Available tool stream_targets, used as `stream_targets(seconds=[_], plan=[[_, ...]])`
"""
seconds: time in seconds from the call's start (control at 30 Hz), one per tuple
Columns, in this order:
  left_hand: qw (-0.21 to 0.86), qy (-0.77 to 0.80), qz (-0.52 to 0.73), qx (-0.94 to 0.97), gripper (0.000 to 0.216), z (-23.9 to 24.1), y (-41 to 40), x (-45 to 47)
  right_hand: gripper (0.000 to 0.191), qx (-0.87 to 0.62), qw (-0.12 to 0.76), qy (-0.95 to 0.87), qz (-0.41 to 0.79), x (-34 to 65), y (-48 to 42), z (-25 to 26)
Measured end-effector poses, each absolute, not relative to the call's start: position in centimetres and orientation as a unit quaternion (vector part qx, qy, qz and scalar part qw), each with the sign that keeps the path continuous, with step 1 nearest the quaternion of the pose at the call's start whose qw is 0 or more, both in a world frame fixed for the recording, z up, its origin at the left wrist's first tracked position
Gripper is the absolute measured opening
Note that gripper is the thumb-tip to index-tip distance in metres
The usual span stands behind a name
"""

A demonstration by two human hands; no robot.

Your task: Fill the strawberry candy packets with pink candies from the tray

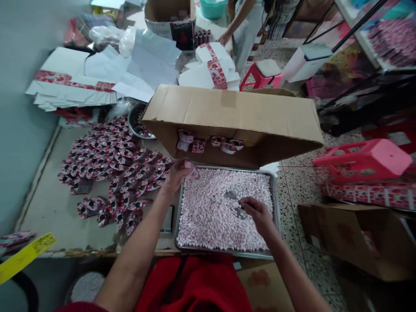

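Observation:
A metal tray (275,203) full of small pale pink and white pieces (211,212), which look like candies, lies in front of me. My right hand (258,212) is over the tray with its fingertips pinched together at the pieces, beside a thin patch where the metal shows. Whatever is between those fingertips is too small to make out. At the tray's far left corner, my left hand (175,175) is closed on a small pink printed pouch (192,170). Many similar red and pink pouches (107,151) with dark round openings stand crowded on the table to the left.
Behind the tray, a cardboard box (234,108) lies on its side with several pouches inside. A metal bowl (133,123) stands left of it. White printed cartons (74,78) lie farther back. Another person's hand (224,38) rests there. Pink stools (367,160) stand right.

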State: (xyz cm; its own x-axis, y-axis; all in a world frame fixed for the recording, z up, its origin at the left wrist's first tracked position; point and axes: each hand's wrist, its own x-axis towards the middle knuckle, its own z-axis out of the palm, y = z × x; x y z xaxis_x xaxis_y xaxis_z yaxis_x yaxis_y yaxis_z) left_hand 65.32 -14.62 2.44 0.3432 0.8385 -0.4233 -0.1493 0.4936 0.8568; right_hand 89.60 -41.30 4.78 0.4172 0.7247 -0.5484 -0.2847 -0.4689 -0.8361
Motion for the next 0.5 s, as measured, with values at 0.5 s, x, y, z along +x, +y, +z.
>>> stream_targets(seconds=[0.5], plan=[[0.459,0.390,0.119,0.790,0.045,0.9,-22.6,67.1,0.037,-0.719,0.469,-0.211,0.467,91.4,-40.8,8.3]])
